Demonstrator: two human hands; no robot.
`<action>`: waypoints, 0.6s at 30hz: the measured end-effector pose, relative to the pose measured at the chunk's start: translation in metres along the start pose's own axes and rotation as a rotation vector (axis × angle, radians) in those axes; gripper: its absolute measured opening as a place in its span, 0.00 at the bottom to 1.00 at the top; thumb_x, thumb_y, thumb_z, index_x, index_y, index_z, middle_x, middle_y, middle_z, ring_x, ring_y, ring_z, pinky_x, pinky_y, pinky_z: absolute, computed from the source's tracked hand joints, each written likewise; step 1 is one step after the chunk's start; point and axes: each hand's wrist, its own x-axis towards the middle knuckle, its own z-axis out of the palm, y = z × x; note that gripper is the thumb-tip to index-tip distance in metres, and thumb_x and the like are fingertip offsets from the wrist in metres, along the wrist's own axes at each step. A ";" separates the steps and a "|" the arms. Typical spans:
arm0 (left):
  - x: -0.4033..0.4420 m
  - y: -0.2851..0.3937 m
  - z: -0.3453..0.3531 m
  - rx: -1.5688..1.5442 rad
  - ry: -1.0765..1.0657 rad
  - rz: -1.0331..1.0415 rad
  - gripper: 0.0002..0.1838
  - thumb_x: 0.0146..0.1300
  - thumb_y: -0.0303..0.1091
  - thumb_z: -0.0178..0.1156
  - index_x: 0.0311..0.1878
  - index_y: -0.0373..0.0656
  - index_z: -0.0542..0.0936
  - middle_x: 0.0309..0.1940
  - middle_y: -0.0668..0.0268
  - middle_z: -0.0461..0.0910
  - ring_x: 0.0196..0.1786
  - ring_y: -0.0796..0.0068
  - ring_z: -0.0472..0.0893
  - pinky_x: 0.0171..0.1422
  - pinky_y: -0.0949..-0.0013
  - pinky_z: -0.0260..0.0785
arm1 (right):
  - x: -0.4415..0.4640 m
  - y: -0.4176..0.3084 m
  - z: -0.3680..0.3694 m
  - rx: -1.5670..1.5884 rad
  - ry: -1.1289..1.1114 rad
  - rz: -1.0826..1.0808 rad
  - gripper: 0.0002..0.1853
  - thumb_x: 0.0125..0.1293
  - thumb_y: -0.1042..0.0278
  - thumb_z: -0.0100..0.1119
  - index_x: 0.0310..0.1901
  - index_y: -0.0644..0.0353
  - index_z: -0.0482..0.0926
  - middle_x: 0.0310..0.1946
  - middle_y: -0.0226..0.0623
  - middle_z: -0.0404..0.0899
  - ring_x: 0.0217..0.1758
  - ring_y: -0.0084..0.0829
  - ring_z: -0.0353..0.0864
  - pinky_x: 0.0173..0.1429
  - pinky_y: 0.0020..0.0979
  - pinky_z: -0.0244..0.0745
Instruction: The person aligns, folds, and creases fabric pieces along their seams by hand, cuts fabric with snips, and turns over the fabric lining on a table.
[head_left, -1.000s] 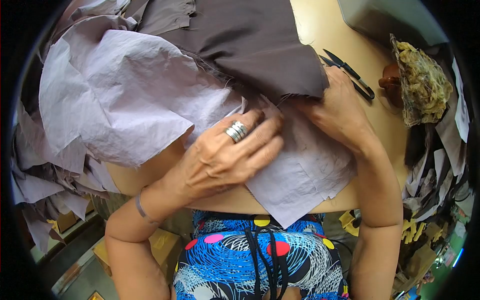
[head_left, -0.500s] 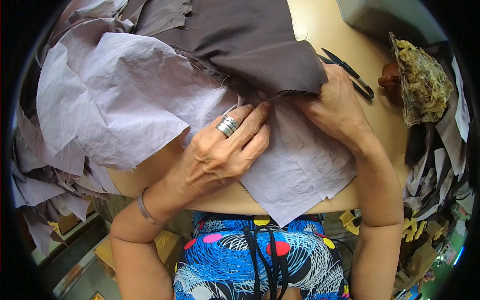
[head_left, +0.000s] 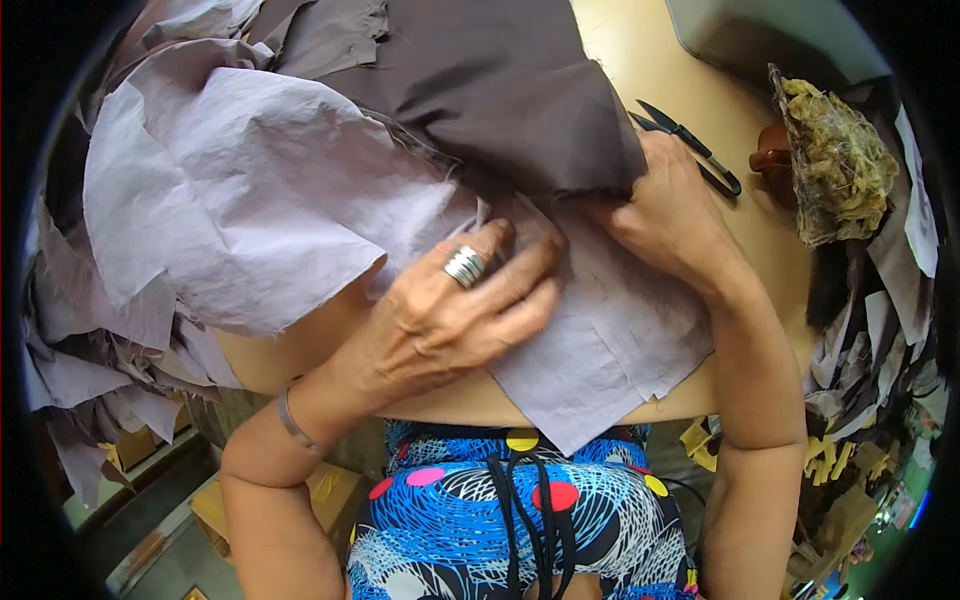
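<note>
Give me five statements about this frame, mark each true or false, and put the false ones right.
1. The left hand has silver-coloured jewellery on a finger. True.
2. The right hand is holding the black snips. False: it is at the edge of the dark brown cloth, and the black snips lie on the table.
3. A corner of the pale lilac cloth hangs past the table's near edge. True.
4. A band is worn on the right forearm. False: the band is on the left forearm.
5. The fingers of the left hand look blurred. True.
</note>
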 end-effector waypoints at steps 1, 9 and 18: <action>-0.002 0.002 0.002 0.021 -0.012 0.049 0.15 0.49 0.29 0.57 0.43 0.48 0.78 0.54 0.67 0.77 0.46 0.63 0.78 0.49 0.66 0.77 | -0.002 -0.001 -0.002 -0.013 0.000 -0.024 0.06 0.41 0.77 0.56 0.24 0.70 0.76 0.26 0.56 0.78 0.35 0.56 0.77 0.41 0.45 0.73; 0.012 -0.002 -0.023 -0.248 -0.164 -0.215 0.19 0.54 0.25 0.55 0.51 0.44 0.76 0.45 0.61 0.78 0.43 0.60 0.80 0.43 0.65 0.75 | -0.009 -0.012 -0.023 -0.308 0.242 -0.078 0.15 0.47 0.75 0.63 0.39 0.61 0.76 0.31 0.44 0.79 0.34 0.43 0.80 0.38 0.41 0.73; 0.028 -0.032 -0.013 -0.139 0.126 -0.422 0.11 0.60 0.26 0.56 0.47 0.42 0.79 0.44 0.59 0.81 0.40 0.56 0.81 0.46 0.58 0.73 | -0.040 -0.032 -0.002 -0.096 -0.047 -0.381 0.10 0.52 0.74 0.59 0.39 0.61 0.76 0.31 0.38 0.72 0.30 0.36 0.75 0.36 0.33 0.72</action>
